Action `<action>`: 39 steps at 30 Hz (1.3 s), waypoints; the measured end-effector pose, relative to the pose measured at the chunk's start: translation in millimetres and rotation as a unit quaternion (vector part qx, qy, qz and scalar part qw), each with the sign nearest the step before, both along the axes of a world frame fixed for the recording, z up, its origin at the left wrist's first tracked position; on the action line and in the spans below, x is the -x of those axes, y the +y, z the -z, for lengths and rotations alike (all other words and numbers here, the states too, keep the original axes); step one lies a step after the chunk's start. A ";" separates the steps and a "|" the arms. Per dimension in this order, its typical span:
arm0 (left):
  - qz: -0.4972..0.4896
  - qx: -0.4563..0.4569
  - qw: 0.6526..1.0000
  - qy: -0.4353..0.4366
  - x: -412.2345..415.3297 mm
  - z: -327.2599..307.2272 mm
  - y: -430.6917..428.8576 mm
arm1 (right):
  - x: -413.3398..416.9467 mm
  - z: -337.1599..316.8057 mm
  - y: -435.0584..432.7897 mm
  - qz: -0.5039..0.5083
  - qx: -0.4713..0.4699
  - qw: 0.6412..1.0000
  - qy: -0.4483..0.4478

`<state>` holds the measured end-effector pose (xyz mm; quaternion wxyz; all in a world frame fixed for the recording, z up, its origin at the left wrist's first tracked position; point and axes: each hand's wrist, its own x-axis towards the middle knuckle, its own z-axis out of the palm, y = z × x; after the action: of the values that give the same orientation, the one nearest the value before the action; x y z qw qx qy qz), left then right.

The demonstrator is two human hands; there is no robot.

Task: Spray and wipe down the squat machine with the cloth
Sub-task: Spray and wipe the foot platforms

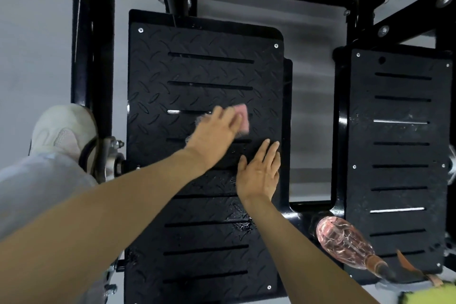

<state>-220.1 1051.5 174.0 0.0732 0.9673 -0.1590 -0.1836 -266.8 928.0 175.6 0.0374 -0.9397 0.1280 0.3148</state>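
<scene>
The squat machine's left foot plate (pixel 204 69) is black tread metal with long slots, in the middle of the view. My left hand (pixel 217 131) presses a pink cloth (pixel 241 118) flat against the plate near its centre; the hand is blurred. My right hand (pixel 259 173) lies flat on the plate just below and to the right, fingers together, holding nothing. Wet patches (pixel 243 226) shine on the lower part of the plate. A clear spray bottle (pixel 345 239) with pinkish liquid lies between the two plates at the lower right.
A second slotted foot plate (pixel 399 155) stands at the right. The black steel frame (pixel 91 57) runs along the left and top. My pale shoe (pixel 64 128) and grey trouser leg rest at the left by a bolt joint. Grey floor lies beneath.
</scene>
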 end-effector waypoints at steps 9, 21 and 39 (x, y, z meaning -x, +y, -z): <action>-0.268 0.019 0.950 -0.162 22.9 25.8 135.0 | -0.2 2.6 -0.5 0.001 0.009 1.000 -0.004; -0.142 -0.001 0.984 -0.104 55.4 20.4 97.6 | 0.1 -0.5 -3.1 -0.021 0.015 1.000 -0.005; -0.099 -0.045 0.994 0.033 50.5 -7.0 42.7 | -2.4 -8.1 -18.2 -0.054 -0.012 0.998 0.004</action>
<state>-270.6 1094.2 181.0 0.0531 0.9741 -0.0517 -0.2139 -264.4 909.8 183.7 0.0307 -0.9437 0.0734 0.3211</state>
